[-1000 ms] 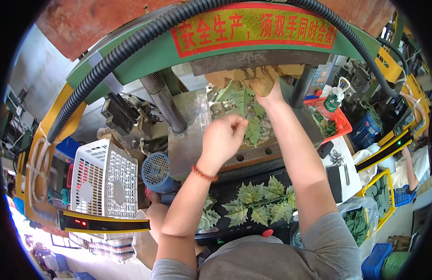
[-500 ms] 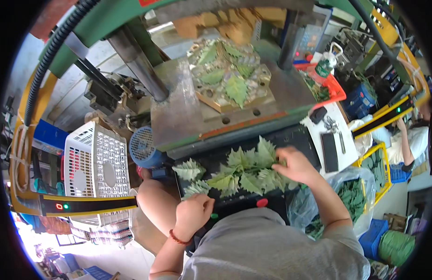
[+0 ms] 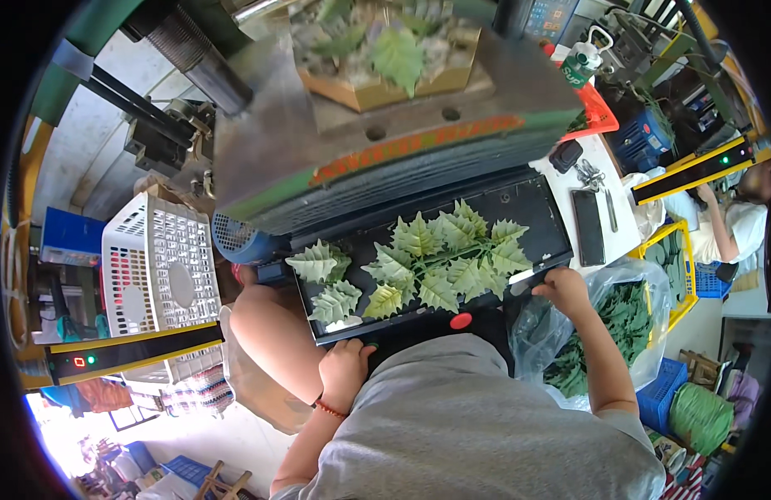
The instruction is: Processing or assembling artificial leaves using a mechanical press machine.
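On the front left edge of a black tray [image 3: 527, 208], my left hand [image 3: 344, 368] rests with curled fingers, its thumb by a green button [image 3: 370, 347]. My right hand [image 3: 565, 292] is closed at the tray's front right corner; whatever its fingertips press or grip is hidden. Between the hands lies a spray of green artificial leaves [image 3: 440, 287] on the tray. A few separate leaves [image 3: 317, 262] lie at its left end. Beyond the tray, a press's metal plate [image 3: 269, 142] carries a brass-coloured mould [image 3: 365, 96] with leaves [image 3: 398, 58] on top.
A red button [image 3: 460, 322] sits at the tray's front. White plastic baskets [image 3: 181, 283] stand left. At right are a white board [image 3: 623, 237] with a phone [image 3: 587, 223], and a clear bag of green leaves [image 3: 606, 333]. Another person [image 3: 744, 225] sits far right.
My right hand has left the leaf spray for the tray's right corner. My left hand has moved to the front edge. The mould plate looks larger and higher in view; the view has also shifted.
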Demonstrator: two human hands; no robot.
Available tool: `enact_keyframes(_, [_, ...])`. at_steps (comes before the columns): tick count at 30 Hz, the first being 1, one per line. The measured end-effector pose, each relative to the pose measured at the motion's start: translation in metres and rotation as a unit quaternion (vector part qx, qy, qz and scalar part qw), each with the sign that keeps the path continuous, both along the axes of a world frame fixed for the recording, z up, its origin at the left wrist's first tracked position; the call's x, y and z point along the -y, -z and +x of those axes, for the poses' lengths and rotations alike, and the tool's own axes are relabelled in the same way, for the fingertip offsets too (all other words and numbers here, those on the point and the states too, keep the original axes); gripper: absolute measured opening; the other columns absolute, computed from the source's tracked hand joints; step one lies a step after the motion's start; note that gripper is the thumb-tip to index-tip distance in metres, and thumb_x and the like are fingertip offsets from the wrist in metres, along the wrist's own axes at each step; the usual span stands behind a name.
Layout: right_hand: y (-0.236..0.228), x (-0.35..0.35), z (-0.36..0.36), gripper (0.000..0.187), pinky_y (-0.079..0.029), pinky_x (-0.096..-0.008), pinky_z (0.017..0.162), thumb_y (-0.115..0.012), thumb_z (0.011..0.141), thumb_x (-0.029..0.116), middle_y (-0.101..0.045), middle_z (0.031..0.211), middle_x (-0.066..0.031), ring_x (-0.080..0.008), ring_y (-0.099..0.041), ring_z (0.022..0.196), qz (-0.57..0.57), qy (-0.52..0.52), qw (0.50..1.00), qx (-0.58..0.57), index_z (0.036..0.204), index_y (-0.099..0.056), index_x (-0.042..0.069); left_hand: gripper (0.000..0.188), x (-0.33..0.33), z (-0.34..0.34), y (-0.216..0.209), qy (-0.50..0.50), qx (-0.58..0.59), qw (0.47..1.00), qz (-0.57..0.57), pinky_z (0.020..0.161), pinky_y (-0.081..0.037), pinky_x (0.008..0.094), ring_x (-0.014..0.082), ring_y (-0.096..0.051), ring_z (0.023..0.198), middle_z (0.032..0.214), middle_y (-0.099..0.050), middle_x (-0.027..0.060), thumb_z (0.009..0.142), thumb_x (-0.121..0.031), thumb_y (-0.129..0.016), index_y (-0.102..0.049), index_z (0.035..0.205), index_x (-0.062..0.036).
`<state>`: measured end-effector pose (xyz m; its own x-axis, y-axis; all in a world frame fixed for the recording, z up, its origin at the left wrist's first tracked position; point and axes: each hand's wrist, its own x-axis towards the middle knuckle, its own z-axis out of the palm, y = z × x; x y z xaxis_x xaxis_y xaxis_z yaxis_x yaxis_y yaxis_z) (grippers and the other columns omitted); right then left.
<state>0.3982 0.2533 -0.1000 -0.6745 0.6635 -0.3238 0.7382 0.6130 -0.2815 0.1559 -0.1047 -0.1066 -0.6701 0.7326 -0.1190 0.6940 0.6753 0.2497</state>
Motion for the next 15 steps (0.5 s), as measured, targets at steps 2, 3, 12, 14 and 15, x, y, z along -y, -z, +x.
enact_keyframes(2, [-0.001,-0.001,-0.002,0.037,-0.042,-0.0378,0.057,-0.076,0.067,0.031,-0.054,0.060,-0.0105,-0.0290,-0.050,0.057,-0.001,-0.006,1.000,0.007,0.059,-0.056,0.002,0.026,0.002,-0.001,0.001,0.005,0.007,1.000,0.006,0.049,-0.045,0.0360,0.0297,-0.058,0.056,0.067,-0.061,0.0085,0.080,-0.031,-0.065,-0.058,0.068,-0.0087])
enact_keyframes(3, [-0.002,-0.001,-0.002,0.037,-0.042,-0.0378,0.057,-0.076,0.067,0.031,-0.054,0.060,-0.0105,-0.0290,-0.050,0.057,-0.001,-0.008,1.000,0.007,0.059,-0.056,0.002,0.026,0.002,0.000,0.001,0.002,0.007,1.000,0.006,0.049,-0.045,0.0360,0.0297,-0.058,0.056,0.067,-0.061,0.0085,0.080,-0.031,-0.065,-0.058,0.068,-0.0087])
enact_keyframes(12, [-0.014,0.014,-0.007,0.024,-0.044,-0.0378,0.057,-0.073,0.071,0.026,-0.058,0.072,-0.0085,-0.0288,-0.053,0.060,0.170,-0.077,0.982,0.003,0.072,-0.061,0.006,0.020,-0.010,-0.004,-0.021,0.042,-0.020,0.999,0.016,0.048,-0.044,0.0344,0.0278,-0.058,0.055,0.068,-0.060,0.0067,0.080,-0.028,-0.066,-0.061,0.074,-0.0094])
enact_keyframes(14, [-0.053,0.031,-0.045,0.017,-0.045,-0.0356,0.058,-0.070,0.075,0.021,-0.059,0.081,-0.0069,-0.0272,-0.055,0.064,0.138,-0.074,0.971,-0.181,0.081,-0.062,0.008,0.018,-0.045,-0.006,-0.066,0.043,0.030,0.994,0.100,0.048,-0.044,0.0330,0.0253,-0.057,0.055,0.068,-0.059,0.0050,0.080,-0.027,-0.067,-0.063,0.080,-0.0100])
enact_keyframes(15, [-0.059,0.038,-0.065,0.017,-0.045,-0.0356,0.058,-0.070,0.075,0.021,-0.059,0.081,-0.0069,-0.0272,-0.055,0.064,0.137,-0.075,0.971,-0.181,0.081,-0.062,0.008,0.018,-0.064,-0.007,-0.074,0.042,0.031,0.994,0.099,0.048,-0.044,0.0330,0.0253,-0.057,0.055,0.068,-0.059,0.0050,0.080,-0.027,-0.067,-0.063,0.080,-0.0100])
